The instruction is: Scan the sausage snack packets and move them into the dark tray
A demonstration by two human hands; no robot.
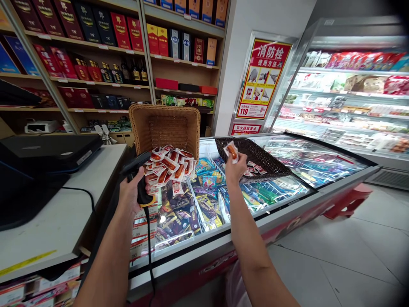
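Observation:
My left hand point(129, 192) is wrapped round the grip of a black barcode scanner point(136, 166), whose cable hangs down. Between the fingers of my right hand point(235, 167) is a small wrapped sausage point(231, 151), held over the near left side of a dark brown woven basket point(270, 160). A few wrapped sausages point(255, 168) lie in that basket. Left of it, a tan wicker basket point(164, 113) is tipped toward me. A heap of wrapped sausages point(172, 164) spills at its mouth, just right of the scanner.
Both baskets rest on a glass-topped chest freezer point(306, 187) holding packaged goods. At left is a white counter point(41, 230) with a black machine point(47, 149). Shelves of boxes point(105, 72) stand behind. A red stool point(349, 200) sits beyond the freezer's front, on the tiled floor.

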